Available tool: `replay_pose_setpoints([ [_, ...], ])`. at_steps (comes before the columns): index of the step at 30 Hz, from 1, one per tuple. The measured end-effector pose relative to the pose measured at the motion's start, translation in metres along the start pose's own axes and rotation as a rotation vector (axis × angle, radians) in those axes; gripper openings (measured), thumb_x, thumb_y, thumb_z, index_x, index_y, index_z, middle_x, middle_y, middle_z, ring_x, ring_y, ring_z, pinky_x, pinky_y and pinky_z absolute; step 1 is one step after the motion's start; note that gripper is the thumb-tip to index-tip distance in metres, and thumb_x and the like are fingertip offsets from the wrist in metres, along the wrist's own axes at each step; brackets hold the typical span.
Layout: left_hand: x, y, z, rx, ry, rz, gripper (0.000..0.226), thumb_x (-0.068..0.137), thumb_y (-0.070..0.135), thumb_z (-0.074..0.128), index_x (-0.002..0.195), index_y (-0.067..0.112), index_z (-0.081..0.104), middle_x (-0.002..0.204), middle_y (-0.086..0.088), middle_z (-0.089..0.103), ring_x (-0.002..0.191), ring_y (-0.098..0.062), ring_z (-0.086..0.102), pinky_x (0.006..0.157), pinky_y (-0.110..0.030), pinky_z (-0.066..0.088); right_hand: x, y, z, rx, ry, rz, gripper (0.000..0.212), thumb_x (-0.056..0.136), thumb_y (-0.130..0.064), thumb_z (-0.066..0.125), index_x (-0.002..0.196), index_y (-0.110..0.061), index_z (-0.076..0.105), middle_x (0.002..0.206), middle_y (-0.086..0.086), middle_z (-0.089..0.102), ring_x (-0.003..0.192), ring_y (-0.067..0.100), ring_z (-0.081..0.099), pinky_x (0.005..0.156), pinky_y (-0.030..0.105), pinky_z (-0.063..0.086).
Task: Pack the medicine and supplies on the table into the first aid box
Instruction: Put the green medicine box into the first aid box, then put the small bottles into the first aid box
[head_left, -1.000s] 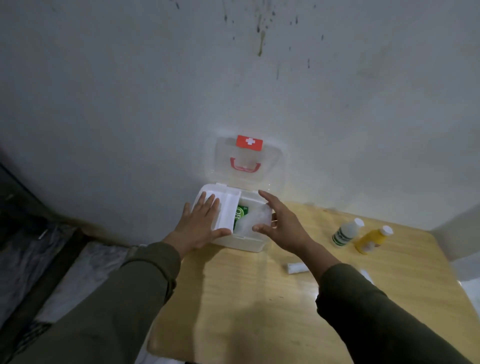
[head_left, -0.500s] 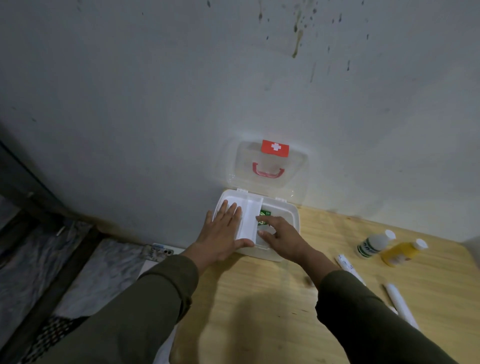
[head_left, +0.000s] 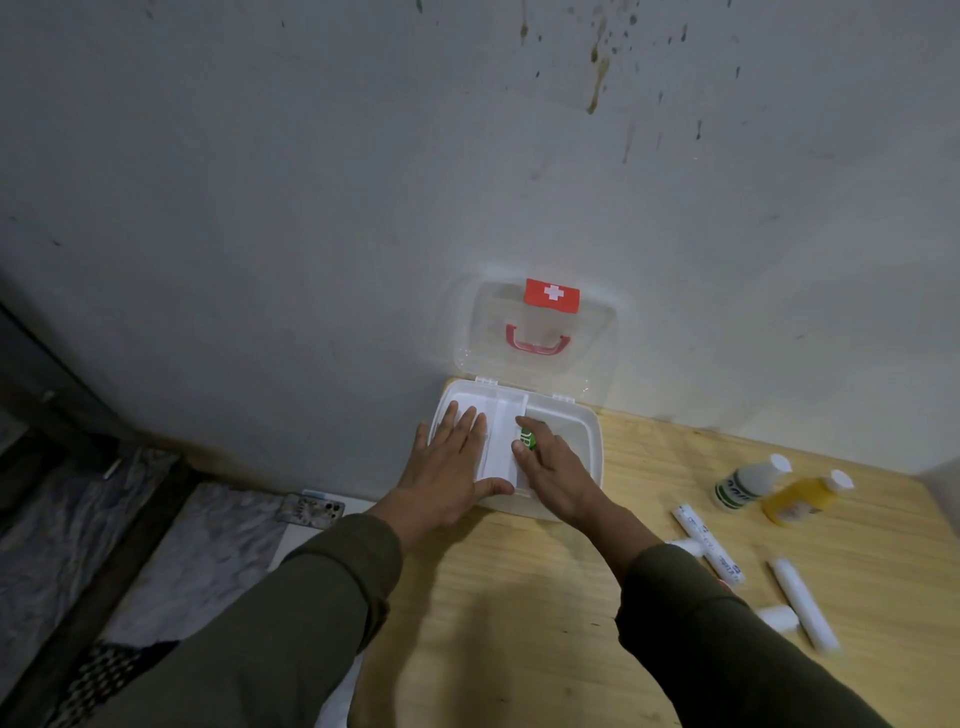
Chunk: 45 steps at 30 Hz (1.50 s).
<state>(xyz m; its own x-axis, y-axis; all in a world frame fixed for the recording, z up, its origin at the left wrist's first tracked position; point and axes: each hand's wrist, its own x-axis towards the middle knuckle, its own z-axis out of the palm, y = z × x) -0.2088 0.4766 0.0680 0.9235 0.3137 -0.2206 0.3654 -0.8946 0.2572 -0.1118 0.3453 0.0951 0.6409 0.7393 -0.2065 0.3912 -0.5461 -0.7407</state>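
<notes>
The first aid box (head_left: 582, 447) sits open at the wooden table's (head_left: 519, 597) back edge, its clear lid against the wall, and by my reading I am early in the packing: one green-labelled item (head_left: 528, 437) is inside, while the white bottle (head_left: 748, 482), yellow bottle (head_left: 800, 496) and several white tubes (head_left: 707, 546) lie out to the right. My left hand (head_left: 451, 475) lies flat, fingers spread, on the white inner tray (head_left: 503, 441), gripping nothing. My right hand (head_left: 561, 475) reaches into the box, loosely curled fingertips (head_left: 519, 447) touching the green item; whether they pinch it I cannot tell.
</notes>
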Motion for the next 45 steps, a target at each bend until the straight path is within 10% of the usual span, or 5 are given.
replay_pose_setpoints([
  [14,-0.002,0.001,-0.003,-0.021,-0.001,-0.001,0.092,0.084,0.069,0.030,0.148,0.016,-0.009,0.159,-0.003,-0.012,0.145,-0.023,-0.018,0.114,-0.053,-0.008,0.002,0.001,0.002,-0.096,-0.142,0.156,0.062,0.096,-0.052,0.016,0.146,-0.030,-0.014,0.148,0.022,0.034,0.129,0.036,0.043,0.110,0.042,0.028],
  [23,0.010,0.027,-0.020,0.005,0.259,0.172,0.102,0.066,0.083,-0.009,0.149,0.024,0.004,0.160,0.003,0.006,0.147,-0.019,-0.006,0.109,-0.062,-0.012,-0.021,0.006,-0.044,-0.203,0.417,-0.199,0.053,0.094,-0.027,0.050,0.142,-0.030,0.028,0.101,0.007,0.065,0.074,0.020,0.063,0.071,0.032,0.052],
  [30,0.041,0.118,-0.014,-0.170,0.392,0.451,0.063,0.089,0.055,0.032,0.144,0.028,0.020,0.155,0.001,0.027,0.146,-0.017,0.014,0.114,-0.057,0.004,-0.074,0.068,-0.105,-0.366,0.729,-0.128,0.059,0.082,-0.009,0.059,0.131,-0.031,0.034,0.098,0.008,0.056,0.061,0.024,0.056,0.051,0.036,0.050],
  [45,0.113,0.280,0.058,-0.335,0.189,0.364,0.050,0.093,0.024,0.039,0.140,0.038,0.027,0.150,0.006,0.030,0.142,-0.012,0.019,0.113,-0.048,0.010,-0.115,0.221,-0.212,-0.498,0.660,0.166,0.047,0.081,-0.015,0.060,0.123,-0.027,0.043,0.117,0.011,0.049,0.062,0.016,0.048,0.045,0.023,0.041],
])
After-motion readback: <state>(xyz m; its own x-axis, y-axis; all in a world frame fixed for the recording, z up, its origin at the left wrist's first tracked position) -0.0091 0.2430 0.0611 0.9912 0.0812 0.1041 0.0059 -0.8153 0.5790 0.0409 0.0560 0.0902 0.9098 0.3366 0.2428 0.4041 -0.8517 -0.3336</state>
